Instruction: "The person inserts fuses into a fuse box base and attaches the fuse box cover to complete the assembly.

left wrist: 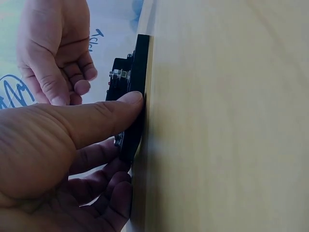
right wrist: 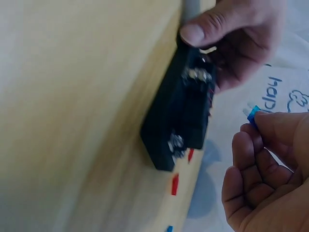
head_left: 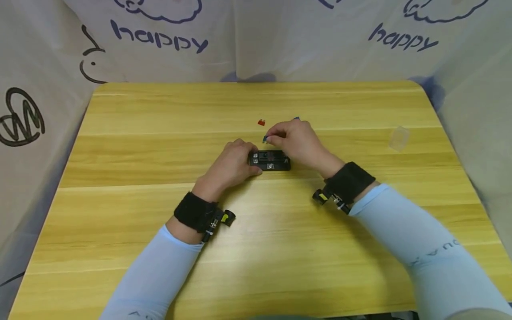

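A black fuse block (head_left: 280, 166) with metal screw terminals lies lengthwise on the table. At its left end my left hand (head_left: 236, 161) grips it, thumb (left wrist: 129, 98) along the near edge and fingers at the far side. My right hand (head_left: 301, 141) pinches a small blue blade fuse (right wrist: 252, 116) between thumb and index finger, just above and behind the block. The fuse's two prongs point away from the fingertips in the right wrist view. Behind the hands lies a red blade fuse (head_left: 261, 122).
Another blue piece (head_left: 296, 118) shows beyond the right hand, partly hidden by it. To the right stands a clear plastic container (head_left: 399, 138) on the wooden table (head_left: 140, 160). White cloth (head_left: 276, 49) with drawings hangs behind the table.
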A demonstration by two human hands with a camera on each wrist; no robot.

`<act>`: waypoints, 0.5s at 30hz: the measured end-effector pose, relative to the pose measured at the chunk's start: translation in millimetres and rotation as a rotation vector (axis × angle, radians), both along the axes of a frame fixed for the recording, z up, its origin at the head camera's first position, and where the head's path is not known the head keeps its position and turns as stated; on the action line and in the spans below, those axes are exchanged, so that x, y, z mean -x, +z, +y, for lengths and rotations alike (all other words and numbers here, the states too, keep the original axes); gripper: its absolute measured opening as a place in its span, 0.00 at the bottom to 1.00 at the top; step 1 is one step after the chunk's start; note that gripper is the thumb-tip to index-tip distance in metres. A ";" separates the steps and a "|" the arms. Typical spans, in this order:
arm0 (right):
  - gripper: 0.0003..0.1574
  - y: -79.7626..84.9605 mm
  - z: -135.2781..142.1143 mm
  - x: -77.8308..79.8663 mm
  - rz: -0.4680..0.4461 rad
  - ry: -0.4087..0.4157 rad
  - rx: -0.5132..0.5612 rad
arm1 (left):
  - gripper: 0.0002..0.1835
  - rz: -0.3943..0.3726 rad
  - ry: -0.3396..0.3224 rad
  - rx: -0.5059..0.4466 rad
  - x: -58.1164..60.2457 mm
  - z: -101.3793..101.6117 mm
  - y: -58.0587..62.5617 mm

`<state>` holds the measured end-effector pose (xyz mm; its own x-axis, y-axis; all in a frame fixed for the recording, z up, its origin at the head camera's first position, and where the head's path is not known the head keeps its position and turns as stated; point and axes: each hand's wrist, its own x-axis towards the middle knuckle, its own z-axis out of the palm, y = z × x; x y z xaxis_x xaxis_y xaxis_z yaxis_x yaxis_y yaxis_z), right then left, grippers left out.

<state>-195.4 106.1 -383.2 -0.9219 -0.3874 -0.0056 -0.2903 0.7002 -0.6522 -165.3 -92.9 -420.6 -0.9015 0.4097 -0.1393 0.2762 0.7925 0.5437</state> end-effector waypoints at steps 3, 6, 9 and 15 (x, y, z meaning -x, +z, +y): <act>0.09 -5.0 -2.6 -2.6 0.005 0.018 -0.018 | 0.27 0.001 -0.004 -0.003 1.0 -0.1 0.5; 0.09 -9.2 -5.1 -4.1 0.024 0.049 -0.047 | 0.27 0.003 -0.009 -0.008 1.4 -0.5 0.7; 0.09 -11.2 -7.3 -5.6 0.060 0.077 -0.094 | 0.27 0.000 -0.012 -0.014 1.2 -0.9 0.5; 0.09 -11.0 -10.8 -7.5 0.097 0.109 -0.156 | 0.27 0.005 -0.012 -0.014 0.6 -1.0 1.0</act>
